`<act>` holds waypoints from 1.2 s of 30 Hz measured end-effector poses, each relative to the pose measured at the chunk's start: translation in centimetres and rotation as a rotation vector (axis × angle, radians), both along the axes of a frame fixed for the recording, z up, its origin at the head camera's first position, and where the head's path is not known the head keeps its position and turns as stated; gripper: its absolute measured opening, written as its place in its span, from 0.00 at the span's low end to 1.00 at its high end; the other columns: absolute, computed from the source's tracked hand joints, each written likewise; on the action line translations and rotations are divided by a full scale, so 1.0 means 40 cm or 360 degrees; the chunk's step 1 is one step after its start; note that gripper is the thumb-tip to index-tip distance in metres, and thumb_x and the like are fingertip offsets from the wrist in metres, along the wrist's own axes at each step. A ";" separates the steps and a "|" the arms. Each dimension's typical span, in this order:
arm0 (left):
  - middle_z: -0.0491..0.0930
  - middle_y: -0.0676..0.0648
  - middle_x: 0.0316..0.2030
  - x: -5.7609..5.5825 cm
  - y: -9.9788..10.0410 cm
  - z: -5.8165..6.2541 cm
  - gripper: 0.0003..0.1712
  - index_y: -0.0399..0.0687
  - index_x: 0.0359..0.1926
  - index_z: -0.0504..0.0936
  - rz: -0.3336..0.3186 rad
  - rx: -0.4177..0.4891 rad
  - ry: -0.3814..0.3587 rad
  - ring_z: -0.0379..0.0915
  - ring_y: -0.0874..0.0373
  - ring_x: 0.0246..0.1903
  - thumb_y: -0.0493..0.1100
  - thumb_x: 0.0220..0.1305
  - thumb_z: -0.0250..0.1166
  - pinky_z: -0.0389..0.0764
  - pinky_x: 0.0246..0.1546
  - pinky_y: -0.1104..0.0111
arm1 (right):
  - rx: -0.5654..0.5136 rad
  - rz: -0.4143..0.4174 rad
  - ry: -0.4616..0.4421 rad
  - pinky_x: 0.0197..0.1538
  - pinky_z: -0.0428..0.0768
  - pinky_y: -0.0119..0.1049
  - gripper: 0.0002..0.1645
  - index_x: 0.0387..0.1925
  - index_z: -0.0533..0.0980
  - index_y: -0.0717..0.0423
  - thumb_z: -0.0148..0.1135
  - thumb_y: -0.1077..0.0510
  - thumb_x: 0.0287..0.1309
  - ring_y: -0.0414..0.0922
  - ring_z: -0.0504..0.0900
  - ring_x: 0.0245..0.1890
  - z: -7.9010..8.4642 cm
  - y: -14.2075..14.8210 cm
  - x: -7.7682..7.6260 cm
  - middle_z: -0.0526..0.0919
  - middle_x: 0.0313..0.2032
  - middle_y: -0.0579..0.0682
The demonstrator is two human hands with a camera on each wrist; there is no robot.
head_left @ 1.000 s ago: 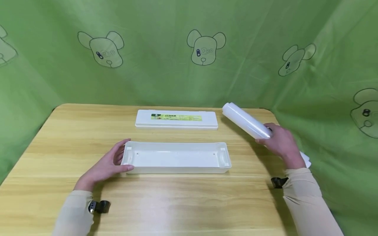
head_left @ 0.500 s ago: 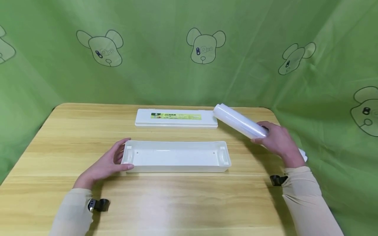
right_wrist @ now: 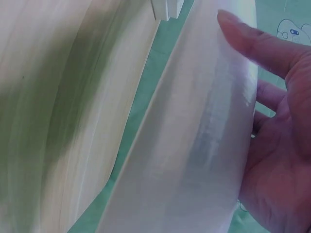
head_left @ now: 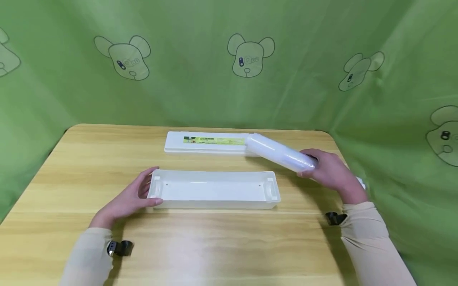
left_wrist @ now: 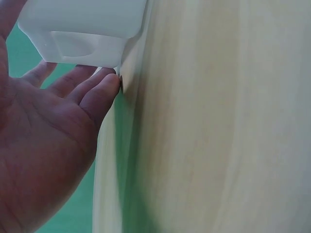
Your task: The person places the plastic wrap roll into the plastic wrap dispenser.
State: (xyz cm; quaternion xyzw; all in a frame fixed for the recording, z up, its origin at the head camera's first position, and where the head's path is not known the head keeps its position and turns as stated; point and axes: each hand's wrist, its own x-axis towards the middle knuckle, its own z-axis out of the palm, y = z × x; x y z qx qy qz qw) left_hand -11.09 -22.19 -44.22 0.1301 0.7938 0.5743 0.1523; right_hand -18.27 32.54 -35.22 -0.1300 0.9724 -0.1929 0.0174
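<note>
A long white plastic box (head_left: 214,205) stands without its lid on the table, nothing inside it. My left hand (head_left: 127,201) holds the box's left end, thumb at the front corner and fingers at the back. In the left wrist view the fingertips touch the box's end wall (left_wrist: 80,46). Off to the right, my right hand (head_left: 332,171) grips a roll of clear plastic wrap (head_left: 273,153) around its middle. The roll slants above the table, its far end overlapping the right part of the lid in the head view. In the right wrist view the thumb lies across the wrap (right_wrist: 184,145).
Behind the box lies a flat white lid (head_left: 175,140) with a green and yellow label (head_left: 214,140). All of this is on a wood-grain table (head_left: 214,254) with rounded back corners. Green curtains (head_left: 193,79) with printed bear heads hang behind and to the right.
My right hand has carried the roll of plastic wrap leftward, so its far end now comes over the lid's right part. The left hand and the box have stayed in place.
</note>
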 end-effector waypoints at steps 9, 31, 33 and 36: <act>0.47 0.32 0.73 -0.008 0.002 0.002 0.59 0.49 0.77 0.42 0.0000 -0.0012 -0.0014 0.46 0.36 0.71 0.43 0.57 0.74 0.56 0.68 0.53 | -0.0031 0.0059 -0.0030 0.46 0.74 0.49 0.42 0.61 0.74 0.58 0.78 0.48 0.46 0.55 0.77 0.43 0.011 -0.013 -0.007 0.81 0.49 0.61; 0.47 0.30 0.73 -0.001 0.002 0.008 0.60 0.49 0.78 0.42 0.0020 -0.0014 -0.0010 0.48 0.34 0.70 0.44 0.57 0.74 0.60 0.66 0.53 | -0.0125 0.0177 -0.0056 0.49 0.75 0.47 0.43 0.63 0.75 0.55 0.79 0.46 0.45 0.51 0.78 0.44 0.049 -0.083 0.010 0.82 0.51 0.59; 0.47 0.30 0.73 -0.001 0.003 0.006 0.60 0.49 0.78 0.43 0.0021 -0.0014 -0.0005 0.48 0.34 0.70 0.44 0.57 0.74 0.59 0.66 0.53 | -0.0127 0.0190 -0.0035 0.48 0.76 0.47 0.42 0.63 0.75 0.55 0.79 0.47 0.45 0.51 0.78 0.43 0.048 -0.087 0.013 0.83 0.50 0.59; 0.48 0.30 0.73 0.002 0.001 0.003 0.59 0.48 0.78 0.43 0.0026 -0.0012 0.0001 0.49 0.34 0.70 0.44 0.57 0.74 0.60 0.66 0.53 | -0.0156 0.0224 -0.0007 0.47 0.77 0.47 0.42 0.62 0.76 0.54 0.79 0.47 0.45 0.49 0.79 0.42 0.045 -0.097 0.014 0.83 0.49 0.58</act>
